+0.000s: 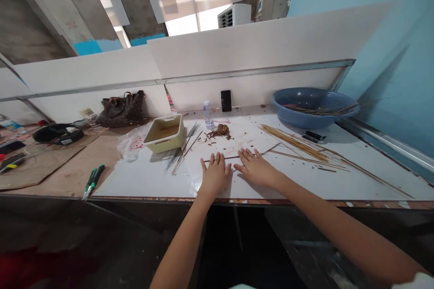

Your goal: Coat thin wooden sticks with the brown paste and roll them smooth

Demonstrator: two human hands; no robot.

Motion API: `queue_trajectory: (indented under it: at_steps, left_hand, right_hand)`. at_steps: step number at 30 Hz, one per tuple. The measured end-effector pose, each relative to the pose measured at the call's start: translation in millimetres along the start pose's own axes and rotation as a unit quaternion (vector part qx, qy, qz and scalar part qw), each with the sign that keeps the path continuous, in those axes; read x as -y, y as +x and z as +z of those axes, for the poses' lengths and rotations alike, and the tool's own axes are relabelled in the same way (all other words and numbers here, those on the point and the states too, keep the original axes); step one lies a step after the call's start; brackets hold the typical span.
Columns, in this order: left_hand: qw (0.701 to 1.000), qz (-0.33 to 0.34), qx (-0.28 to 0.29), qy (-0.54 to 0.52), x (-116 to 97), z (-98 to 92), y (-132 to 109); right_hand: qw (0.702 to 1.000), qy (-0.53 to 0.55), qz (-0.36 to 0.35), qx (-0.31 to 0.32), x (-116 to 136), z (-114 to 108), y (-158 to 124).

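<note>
My left hand (214, 173) and my right hand (255, 167) lie palm down, side by side, on the white sheet (145, 176) near the table's front edge, fingers stretched out flat, holding nothing. A thin brown stick (231, 158) lies across just beyond the fingertips; whether the fingers touch it is unclear. A pile of long bamboo sticks (298, 145) fans out to the right of my right hand. A small brown lump with crumbs (222, 130) sits just beyond the hands.
A pale yellow tray (165, 133) and a bundle of dark sticks (185, 146) lie left of the hands. A small bottle (208, 115), a phone (226, 100), a blue basin (313, 106) with sticks, a brown bag (121, 109), and green pens (93, 179) stand around.
</note>
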State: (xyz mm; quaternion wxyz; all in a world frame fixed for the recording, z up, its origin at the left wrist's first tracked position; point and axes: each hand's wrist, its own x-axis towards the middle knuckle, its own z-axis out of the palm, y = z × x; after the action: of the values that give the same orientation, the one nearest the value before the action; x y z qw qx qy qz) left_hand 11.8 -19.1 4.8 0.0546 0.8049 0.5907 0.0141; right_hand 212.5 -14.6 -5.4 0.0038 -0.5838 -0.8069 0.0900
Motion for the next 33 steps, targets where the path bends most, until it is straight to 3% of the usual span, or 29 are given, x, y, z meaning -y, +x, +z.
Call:
queue_trajectory:
  at_steps: [3, 9, 15, 23, 29, 33]
  left_hand:
    - [1.0, -0.009, -0.008, 0.002, -1.9, 0.9, -0.4]
    - [0.999, 0.033, -0.005, 0.014, 7.3, 10.9, -31.0]
    - [1.0, -0.007, 0.003, 0.01, 2.9, -2.8, 3.1]
    - [0.999, 0.038, -0.035, 0.012, 12.5, 10.9, -34.9]
    - [1.0, -0.002, -0.011, 0.019, 6.5, -0.4, -2.3]
    - [1.0, -0.003, -0.016, 0.018, 4.6, 5.3, -14.5]
  right_hand:
    - [1.0, 0.002, 0.0, -0.017, 0.3, 2.1, 0.9]
    - [0.998, -0.002, -0.028, -0.054, -5.1, 34.4, -25.6]
    - [0.999, -0.01, -0.024, -0.044, -10.9, 12.0, 5.8]
    - [0.998, -0.003, -0.051, -0.038, -11.7, 33.5, -29.9]
    - [0.999, 0.0, -0.02, -0.029, -11.7, 10.7, 1.6]
    - [0.998, -0.01, -0.037, -0.051, -10.9, 22.4, -6.9]
